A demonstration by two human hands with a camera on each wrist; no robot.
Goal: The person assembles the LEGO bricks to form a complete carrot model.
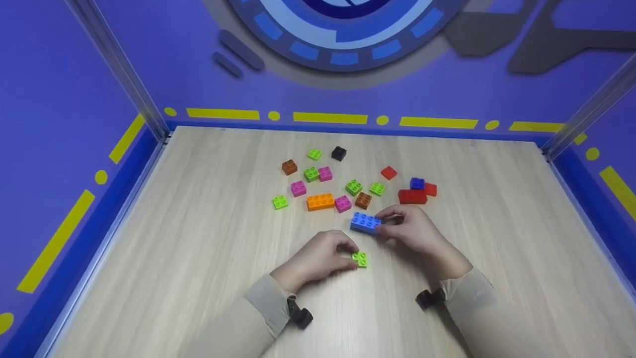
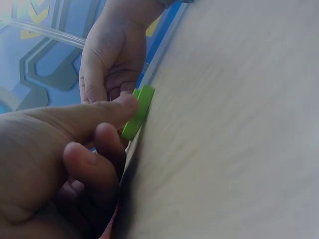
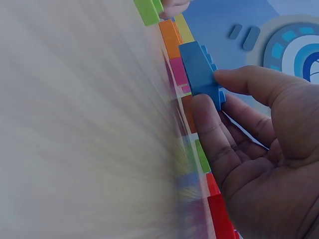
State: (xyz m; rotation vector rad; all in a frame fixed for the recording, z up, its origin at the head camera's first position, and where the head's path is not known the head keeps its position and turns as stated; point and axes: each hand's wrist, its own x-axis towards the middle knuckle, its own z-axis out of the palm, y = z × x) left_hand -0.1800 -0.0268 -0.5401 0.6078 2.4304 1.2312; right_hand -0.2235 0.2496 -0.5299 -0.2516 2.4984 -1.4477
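Note:
In the head view my left hand (image 1: 325, 254) pinches a small lime-green toy brick (image 1: 359, 259) between thumb and fingers, low over the table. The left wrist view shows that green brick (image 2: 139, 112) edge-on at the thumb tip. Up and to the right, my right hand (image 1: 415, 227) grips the right end of a long blue brick (image 1: 365, 223), studs upward. From the right wrist view, fingers and thumb hold the blue brick (image 3: 199, 69) at one end. The two held bricks are apart, the green one nearer the person.
Beyond the hands lie an orange brick (image 1: 320, 202), a pink brick (image 1: 343, 203), a brown brick (image 1: 363, 200) and several green ones. A dark red brick (image 1: 412, 197) and a small blue brick (image 1: 418, 183) sit at right. A black brick (image 1: 339, 153) is farther back. Blue panels surround the table (image 1: 198, 223).

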